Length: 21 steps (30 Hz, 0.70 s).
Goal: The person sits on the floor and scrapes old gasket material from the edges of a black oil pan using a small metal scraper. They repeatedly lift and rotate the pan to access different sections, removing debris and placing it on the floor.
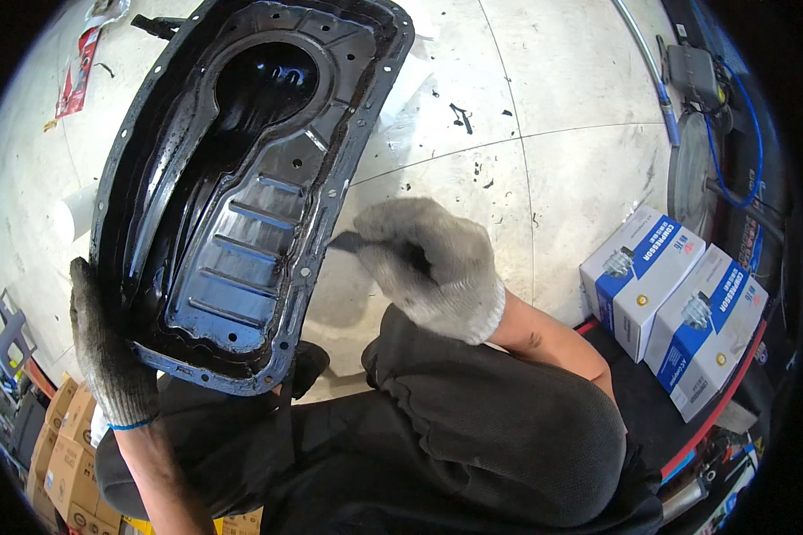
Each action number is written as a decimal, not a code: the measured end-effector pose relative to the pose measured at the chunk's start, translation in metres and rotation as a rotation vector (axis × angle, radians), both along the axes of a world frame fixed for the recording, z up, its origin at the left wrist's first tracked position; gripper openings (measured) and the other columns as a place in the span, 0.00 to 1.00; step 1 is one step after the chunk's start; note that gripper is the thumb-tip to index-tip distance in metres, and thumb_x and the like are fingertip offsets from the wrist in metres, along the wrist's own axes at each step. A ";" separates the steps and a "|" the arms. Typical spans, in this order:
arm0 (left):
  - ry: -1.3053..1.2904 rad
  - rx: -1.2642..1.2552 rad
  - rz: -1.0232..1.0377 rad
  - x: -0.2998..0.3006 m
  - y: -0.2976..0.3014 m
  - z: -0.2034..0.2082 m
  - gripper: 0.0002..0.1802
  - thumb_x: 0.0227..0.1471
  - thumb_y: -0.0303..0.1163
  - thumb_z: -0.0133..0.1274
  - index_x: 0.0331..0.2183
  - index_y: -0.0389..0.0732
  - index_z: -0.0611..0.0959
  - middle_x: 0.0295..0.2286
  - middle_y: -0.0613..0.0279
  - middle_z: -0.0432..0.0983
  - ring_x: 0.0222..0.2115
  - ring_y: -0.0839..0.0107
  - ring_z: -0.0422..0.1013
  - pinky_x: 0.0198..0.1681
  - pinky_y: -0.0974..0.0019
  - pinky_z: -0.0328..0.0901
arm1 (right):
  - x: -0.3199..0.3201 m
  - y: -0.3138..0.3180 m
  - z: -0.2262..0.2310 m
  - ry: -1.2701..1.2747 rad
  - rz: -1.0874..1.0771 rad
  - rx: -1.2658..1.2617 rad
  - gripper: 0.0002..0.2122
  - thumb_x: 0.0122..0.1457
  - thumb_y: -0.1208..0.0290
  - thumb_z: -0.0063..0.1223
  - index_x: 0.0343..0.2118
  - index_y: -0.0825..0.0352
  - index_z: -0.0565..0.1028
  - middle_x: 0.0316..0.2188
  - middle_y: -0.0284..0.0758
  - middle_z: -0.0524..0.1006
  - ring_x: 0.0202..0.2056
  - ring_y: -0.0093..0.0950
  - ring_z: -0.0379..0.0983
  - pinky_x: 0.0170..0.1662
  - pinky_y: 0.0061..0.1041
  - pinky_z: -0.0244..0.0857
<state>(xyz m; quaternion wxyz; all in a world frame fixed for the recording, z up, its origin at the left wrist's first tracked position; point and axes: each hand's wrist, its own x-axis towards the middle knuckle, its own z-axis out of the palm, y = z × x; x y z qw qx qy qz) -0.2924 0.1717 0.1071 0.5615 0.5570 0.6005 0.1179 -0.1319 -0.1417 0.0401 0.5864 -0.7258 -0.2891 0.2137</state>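
Note:
A black, oily engine oil pan (pixel 241 214) is tilted up in front of me, its open side with ribs and a round recess facing me. My left hand (pixel 107 348), in a dirty knit glove, grips the pan's near left edge, fingers along the outer wall. My right hand (pixel 428 263), in a greyish glove, is closed around a small dark flat piece (pixel 350 241) like a scraper blade. Its tip meets the right flange of the pan, near a bolt hole. Most of that tool is hidden in the fist.
Black scraps (pixel 461 119) litter the pale tiled floor (pixel 562 71). Two blue and white boxes (pixel 647 276) stand on a red-edged dark surface at right. Blue cable (pixel 754 169) hangs beyond them. Brown cartons (pixel 71 464) sit at lower left, a red package (pixel 78 76) at upper left.

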 end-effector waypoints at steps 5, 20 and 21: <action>-0.020 -0.039 0.047 -0.003 0.003 -0.002 0.36 0.70 0.54 0.50 0.65 0.36 0.74 0.59 0.51 0.76 0.56 0.59 0.76 0.57 0.59 0.72 | -0.008 0.009 -0.008 0.370 0.070 0.094 0.11 0.63 0.77 0.64 0.47 0.70 0.79 0.38 0.41 0.85 0.31 0.29 0.85 0.34 0.23 0.81; -0.083 -0.179 -0.012 -0.015 0.011 -0.014 0.37 0.71 0.56 0.48 0.65 0.36 0.74 0.58 0.52 0.77 0.53 0.61 0.76 0.57 0.58 0.71 | 0.048 0.011 -0.029 0.326 -0.197 -0.053 0.11 0.66 0.77 0.55 0.49 0.72 0.73 0.36 0.42 0.84 0.30 0.23 0.81 0.33 0.23 0.78; -0.091 -0.192 -0.020 -0.016 0.012 -0.014 0.37 0.71 0.56 0.48 0.65 0.36 0.74 0.57 0.52 0.77 0.53 0.60 0.76 0.57 0.58 0.71 | 0.050 0.013 -0.026 0.340 -0.205 -0.066 0.10 0.66 0.77 0.56 0.49 0.72 0.73 0.36 0.42 0.84 0.32 0.24 0.82 0.33 0.23 0.79</action>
